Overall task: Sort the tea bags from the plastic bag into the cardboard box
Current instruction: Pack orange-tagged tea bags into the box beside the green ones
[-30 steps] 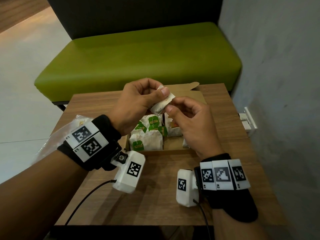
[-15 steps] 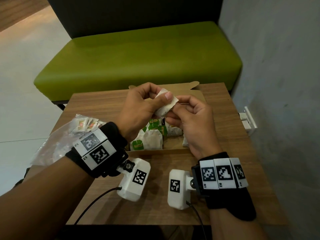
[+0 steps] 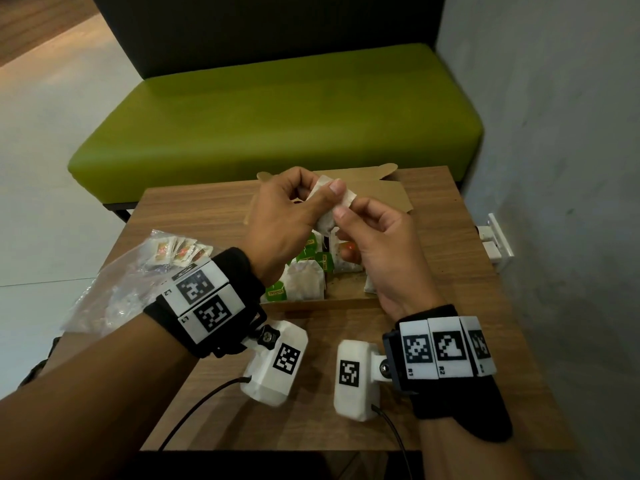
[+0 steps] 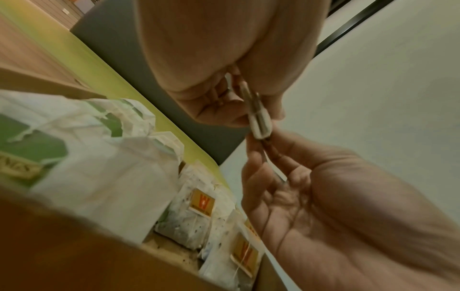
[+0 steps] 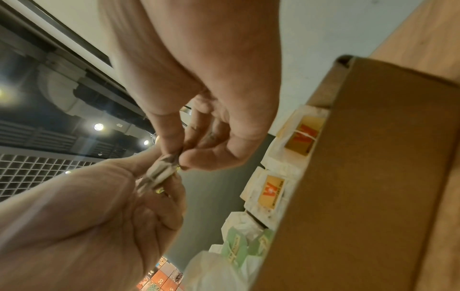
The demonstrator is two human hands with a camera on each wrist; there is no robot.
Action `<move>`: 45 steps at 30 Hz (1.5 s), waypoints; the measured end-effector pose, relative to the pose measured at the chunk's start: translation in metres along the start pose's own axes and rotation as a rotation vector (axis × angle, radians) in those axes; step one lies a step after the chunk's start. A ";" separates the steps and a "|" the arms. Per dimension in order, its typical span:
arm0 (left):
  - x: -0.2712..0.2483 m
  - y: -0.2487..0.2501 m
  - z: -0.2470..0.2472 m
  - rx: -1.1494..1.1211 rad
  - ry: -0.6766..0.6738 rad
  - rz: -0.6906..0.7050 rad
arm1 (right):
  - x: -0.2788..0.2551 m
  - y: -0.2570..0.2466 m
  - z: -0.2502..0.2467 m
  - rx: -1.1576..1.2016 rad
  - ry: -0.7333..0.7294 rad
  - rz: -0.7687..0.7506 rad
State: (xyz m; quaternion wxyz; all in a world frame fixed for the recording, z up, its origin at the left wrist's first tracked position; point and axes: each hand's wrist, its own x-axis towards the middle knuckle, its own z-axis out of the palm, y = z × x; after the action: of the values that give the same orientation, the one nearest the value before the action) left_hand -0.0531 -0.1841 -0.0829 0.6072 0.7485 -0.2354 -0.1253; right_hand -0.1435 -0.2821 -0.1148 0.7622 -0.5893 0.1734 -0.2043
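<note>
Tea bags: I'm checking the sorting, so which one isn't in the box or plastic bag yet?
The white tea bag pinched between the left hand and right hand, above the cardboard box.

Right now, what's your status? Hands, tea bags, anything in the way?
Left hand and right hand both pinching one tea bag, above the cardboard box. Box partly filled. More in the plastic bag, left. Nothing blocking.
</note>
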 end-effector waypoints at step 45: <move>-0.006 0.000 -0.016 0.079 -0.096 -0.044 | 0.007 0.005 -0.007 -0.045 0.094 -0.095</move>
State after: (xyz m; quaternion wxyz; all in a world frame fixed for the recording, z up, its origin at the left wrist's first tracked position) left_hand -0.0503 -0.1678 -0.0794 0.5624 0.7699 -0.2525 -0.1650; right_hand -0.1408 -0.2903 -0.1212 0.7294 -0.6034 0.1852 -0.2638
